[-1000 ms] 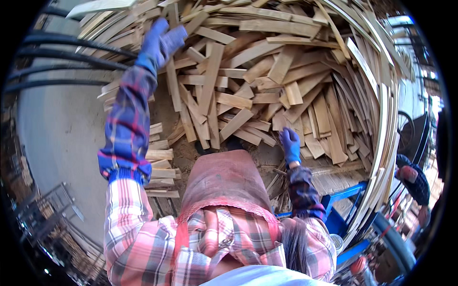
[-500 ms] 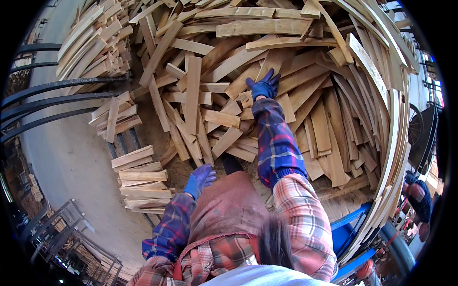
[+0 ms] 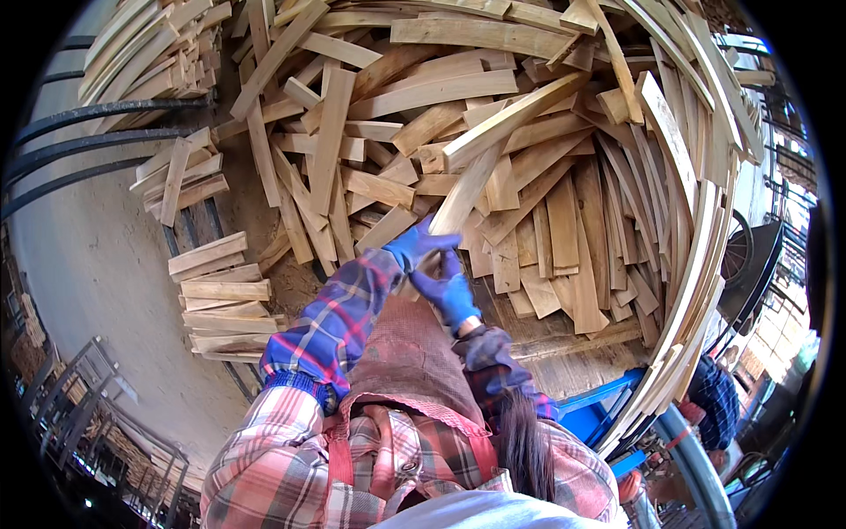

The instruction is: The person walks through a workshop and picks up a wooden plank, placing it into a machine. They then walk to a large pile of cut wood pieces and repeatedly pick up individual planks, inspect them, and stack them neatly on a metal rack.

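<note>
A pale wooden slat (image 3: 467, 191) slants from my hands up into the pile, and its far end meets another slat (image 3: 520, 119) lying across there. In a blue glove, my left hand (image 3: 421, 244) is closed around the near part of the slat. Just below it, my right hand (image 3: 448, 293), also blue-gloved, has its fingers curled about the slat's near end, partly hidden between the two hands. Both hands are in front of my brown apron (image 3: 397, 339), at the near edge of a large heap of loose slats (image 3: 379, 185).
Short slats are stacked on dark rails at the left (image 3: 229, 309), with another small stack (image 3: 181, 176) beyond. Curved black bars (image 3: 106, 110) reach in from the left. Long bent strips (image 3: 705, 291) wall the right side, near a blue frame (image 3: 599, 397). Another person (image 3: 714, 401) is at far right.
My right hand has drawn back from the heap toward my body. The left has moved right and forward to meet it at the slat. A slat now lies crosswise atop the heap.
</note>
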The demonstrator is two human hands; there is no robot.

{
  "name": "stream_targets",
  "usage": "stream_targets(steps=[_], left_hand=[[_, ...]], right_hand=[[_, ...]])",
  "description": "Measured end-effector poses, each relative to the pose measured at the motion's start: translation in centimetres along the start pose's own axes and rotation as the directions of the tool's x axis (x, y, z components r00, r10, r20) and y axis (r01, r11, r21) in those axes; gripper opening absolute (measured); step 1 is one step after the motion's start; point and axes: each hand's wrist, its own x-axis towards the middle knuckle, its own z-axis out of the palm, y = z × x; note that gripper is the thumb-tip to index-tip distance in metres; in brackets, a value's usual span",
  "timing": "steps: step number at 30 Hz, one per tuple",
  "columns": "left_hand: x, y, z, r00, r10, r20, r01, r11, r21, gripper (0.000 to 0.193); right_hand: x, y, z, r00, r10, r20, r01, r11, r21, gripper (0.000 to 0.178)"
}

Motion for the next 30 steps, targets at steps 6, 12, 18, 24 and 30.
stream_targets(steps=[6, 12, 18, 24, 30], left_hand=[[1.3, -6.0, -0.8, 0.997, -0.078, -0.001, 0.076, 0.975, -0.210, 0.064], [-1.0, -3.0, 4.0, 0.970, 0.065, -0.236, 0.005, 0.958, 0.285, 0.042], [-4.5, -1.0, 2.3, 0.983, 0.104, -0.154, -0.100, 0.994, 0.032, 0.055], [-14.2, -5.7, -7.8, 0.952, 0.113, -0.285, -0.160, 0.976, -0.147, 0.053], [-25.1, -10.5, -15.3, 0.807, -0.093, -0.584, -0.081, 0.961, -0.265, 0.041]], right_hand=[[17.7, -5.8, -11.0, 0.787, -0.162, -0.596, 0.286, 0.951, 0.120, 0.086], [31.1, -9.7, -7.3, 0.657, 0.201, -0.727, -0.542, 0.796, -0.270, 0.138], [30.5, -4.3, -12.5, 0.779, 0.165, -0.605, -0.010, 0.968, 0.252, 0.019], [5.6, -3.7, -6.1, 0.989, 0.142, -0.031, -0.104, 0.841, 0.531, 0.043], [-3.1, 5.2, 8.6, 0.992, 0.128, 0.008, -0.125, 0.958, 0.259, 0.034]])
